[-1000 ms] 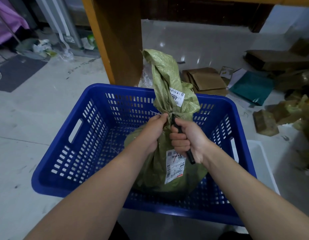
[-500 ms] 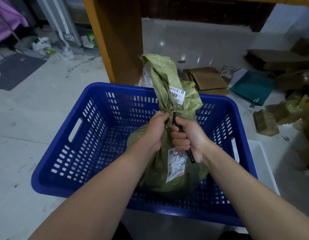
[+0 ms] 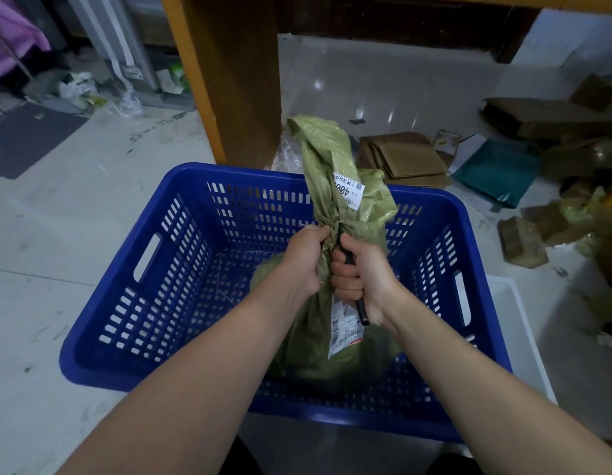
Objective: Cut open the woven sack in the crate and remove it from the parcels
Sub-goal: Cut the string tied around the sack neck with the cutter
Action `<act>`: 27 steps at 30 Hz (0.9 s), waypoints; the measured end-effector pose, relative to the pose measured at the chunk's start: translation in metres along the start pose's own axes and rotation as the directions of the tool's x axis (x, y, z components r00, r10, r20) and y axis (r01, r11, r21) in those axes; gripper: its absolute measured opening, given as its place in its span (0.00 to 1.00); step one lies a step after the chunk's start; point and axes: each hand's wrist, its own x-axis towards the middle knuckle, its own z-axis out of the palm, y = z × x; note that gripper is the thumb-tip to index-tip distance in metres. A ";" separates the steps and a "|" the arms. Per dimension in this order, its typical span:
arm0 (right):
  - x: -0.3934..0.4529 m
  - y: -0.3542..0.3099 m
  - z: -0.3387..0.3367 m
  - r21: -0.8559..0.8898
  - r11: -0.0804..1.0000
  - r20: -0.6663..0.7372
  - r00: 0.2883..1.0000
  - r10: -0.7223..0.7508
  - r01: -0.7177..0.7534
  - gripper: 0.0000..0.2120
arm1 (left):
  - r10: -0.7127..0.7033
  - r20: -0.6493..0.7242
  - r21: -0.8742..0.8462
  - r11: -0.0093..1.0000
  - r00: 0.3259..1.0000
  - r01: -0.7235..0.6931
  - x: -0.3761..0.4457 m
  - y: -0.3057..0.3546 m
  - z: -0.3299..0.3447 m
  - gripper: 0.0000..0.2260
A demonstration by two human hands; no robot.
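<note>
Sack (image 3: 335, 341) of green weave stands upright in the blue crate (image 3: 181, 186) — left hand (image 3: 303, 258) clenches its tied neck, right hand (image 3: 361, 279) beside it grips a black-handled cutter (image 3: 361, 310).

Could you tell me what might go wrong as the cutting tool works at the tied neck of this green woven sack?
1. The right hand grips a black-handled cutting tool right beside the left hand clenching the green woven sack at its neck; a slip could cut those fingers.
2. The blade is hidden in the fabric, so it could nick parcels inside.
3. Pulling upward might tip the blue plastic crate, since the sack sits near its front wall.
</note>
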 end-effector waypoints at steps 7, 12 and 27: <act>-0.001 -0.004 -0.002 -0.035 0.999 0.010 1.000 -0.024 0.024 0.22 | 0.025 -0.021 0.019 1.000 0.999 -0.024 0.004 0.001 0.003 0.10; 0.002 -0.004 -0.001 0.153 0.987 0.059 0.997 0.047 -0.055 0.22 | 0.003 -0.067 0.002 1.000 0.998 -0.003 0.007 -0.001 0.003 0.12; -0.002 -0.012 -0.012 0.198 0.977 0.104 0.993 0.056 -0.076 0.14 | -0.157 0.122 0.017 0.988 0.980 0.156 0.015 0.003 -0.010 0.14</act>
